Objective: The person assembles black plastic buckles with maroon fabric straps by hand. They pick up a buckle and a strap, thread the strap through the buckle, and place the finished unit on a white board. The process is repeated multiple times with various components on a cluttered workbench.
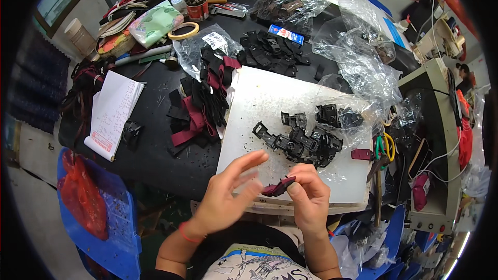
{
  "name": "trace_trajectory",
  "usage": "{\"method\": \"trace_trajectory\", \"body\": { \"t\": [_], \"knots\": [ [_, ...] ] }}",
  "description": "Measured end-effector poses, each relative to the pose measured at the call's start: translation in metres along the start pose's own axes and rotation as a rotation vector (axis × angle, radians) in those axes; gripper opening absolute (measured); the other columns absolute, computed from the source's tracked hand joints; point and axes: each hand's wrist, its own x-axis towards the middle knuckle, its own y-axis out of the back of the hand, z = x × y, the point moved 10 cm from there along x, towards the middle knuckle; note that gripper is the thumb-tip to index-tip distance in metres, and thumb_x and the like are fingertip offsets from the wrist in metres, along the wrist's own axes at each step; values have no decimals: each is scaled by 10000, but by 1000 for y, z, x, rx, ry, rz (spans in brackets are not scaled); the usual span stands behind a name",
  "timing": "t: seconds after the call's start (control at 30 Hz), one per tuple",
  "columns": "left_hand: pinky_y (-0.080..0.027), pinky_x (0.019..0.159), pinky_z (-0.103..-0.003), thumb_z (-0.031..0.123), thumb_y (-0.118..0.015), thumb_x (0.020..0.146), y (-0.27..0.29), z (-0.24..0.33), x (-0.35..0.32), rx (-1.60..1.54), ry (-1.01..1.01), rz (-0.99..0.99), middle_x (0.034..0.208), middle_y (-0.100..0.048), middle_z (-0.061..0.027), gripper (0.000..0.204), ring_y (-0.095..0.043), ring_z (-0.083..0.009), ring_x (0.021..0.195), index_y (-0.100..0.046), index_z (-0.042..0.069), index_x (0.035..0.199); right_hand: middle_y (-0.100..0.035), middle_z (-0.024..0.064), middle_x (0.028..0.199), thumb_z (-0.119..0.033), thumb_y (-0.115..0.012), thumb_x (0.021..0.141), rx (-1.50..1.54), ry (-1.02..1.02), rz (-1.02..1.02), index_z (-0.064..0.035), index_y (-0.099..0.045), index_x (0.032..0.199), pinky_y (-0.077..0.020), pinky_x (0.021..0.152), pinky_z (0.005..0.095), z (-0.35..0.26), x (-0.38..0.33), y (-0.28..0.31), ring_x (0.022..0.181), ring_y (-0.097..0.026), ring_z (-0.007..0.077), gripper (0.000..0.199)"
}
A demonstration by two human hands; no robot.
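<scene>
At the near edge of the white board [350, 186]: two bare hands at work over a black table [155, 93]; I take the board's middle as the clock's centre, with twelve pointing away from the worker.

Maroon strap piece [277, 187]: held up at six o'clock, between the two hands and over the board's near edge, its length running roughly from nine to three.

Right hand [310, 197]: thumb and forefinger clamped on the three o'clock end of that piece.

Left hand [228, 192]: at about seven o'clock, forefinger stretched out and apart from the blurred lower fingers, which come close to the strap's other end; I cannot tell whether they touch it. A red band [189, 232] circles the wrist.

Black buckles [306, 145]: a loose pile on the board around its centre, just beyond the hands.

Small maroon piece [361, 154]: lying at three o'clock, by the board's edge, with yellow-handled scissors [389, 148] just beside it.

Clear plastic bags [363, 67]: crumpled at one o'clock, partly over the board.

Black straps [275, 52]: heaped at twelve, a small blue box [286, 35] at their far side.

Maroon and black straps [197, 114]: tangled at ten, left of the board.

Notebook [114, 114]: open at nine, handwriting on its page.

Blue chair [124, 218]: at eight, a red bag [83, 197] on it.
</scene>
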Motion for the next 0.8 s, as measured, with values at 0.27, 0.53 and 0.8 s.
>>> {"method": "trace_trajectory", "body": {
  "t": [0.27,0.53,0.8],
  "knots": [
    [-493,621,-201,136,-590,917,-10,-26,-6,-299,288,-36,881,-619,-31,270,-577,-52,705,-565,-31,1128,-606,102,955,-16,-647,827,-194,-21,37,1,-651,1047,-454,764,263,-17,-2,-4,867,-575,162,221],
    [-410,524,-226,147,-533,938,-17,-14,-10,19,170,73,707,-591,-29,188,-516,-55,603,-533,-10,1041,-638,109,858,1,-649,817,-428,42,-33,6,-657,1003,-472,639,261,-23,3,-14,724,-592,158,187],
    [-440,542,-281,115,-497,941,-25,-8,-15,171,-23,225,710,-594,-95,159,-558,-132,596,-508,-4,1045,-563,68,828,3,-565,879,-212,88,103,11,-600,940,-407,589,238,3,-5,-11,683,-515,116,71]
  ]
}}
